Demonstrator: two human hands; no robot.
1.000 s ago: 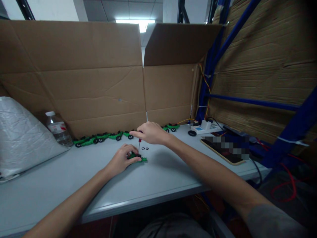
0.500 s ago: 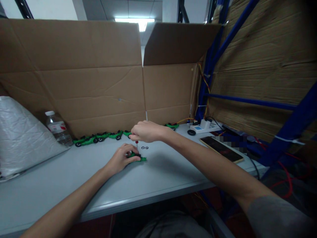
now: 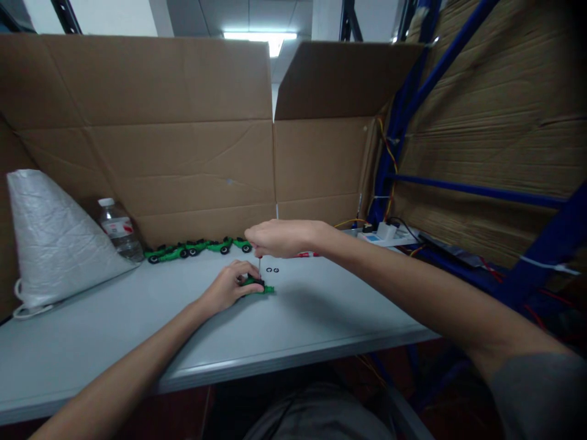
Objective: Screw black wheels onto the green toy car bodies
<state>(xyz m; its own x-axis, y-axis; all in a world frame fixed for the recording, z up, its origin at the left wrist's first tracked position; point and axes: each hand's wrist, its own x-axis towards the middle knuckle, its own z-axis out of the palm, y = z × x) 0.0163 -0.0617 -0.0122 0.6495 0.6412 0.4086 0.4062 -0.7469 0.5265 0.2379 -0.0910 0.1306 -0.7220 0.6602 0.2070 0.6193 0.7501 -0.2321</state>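
My left hand (image 3: pixel 229 286) presses a small green toy car (image 3: pixel 269 289) to the table, its fingers and thumb closed around the car's body and hiding much of it. Above it, my right hand (image 3: pixel 284 238) grips a screwdriver (image 3: pixel 260 266) held upright. The handle is mostly hidden in my fist, and the thin shaft runs down to the dark part of the car. Just right of the shaft, two small black rings (image 3: pixel 272 270) lie on the table.
Several green toy cars (image 3: pixel 220 245) line the cardboard wall (image 3: pixel 192 165). At left stand a water bottle (image 3: pixel 120 231) and a white bag (image 3: pixel 59 250). A red-and-white item (image 3: pixel 306 253) shows behind my right wrist. A power strip (image 3: pixel 389 235) sits by the blue frame (image 3: pixel 389 153).
The view has shifted, so the scene sits further right. My right forearm now covers where the phone and the loose black wheel showed. Both hands keep their hold on the car and screwdriver.
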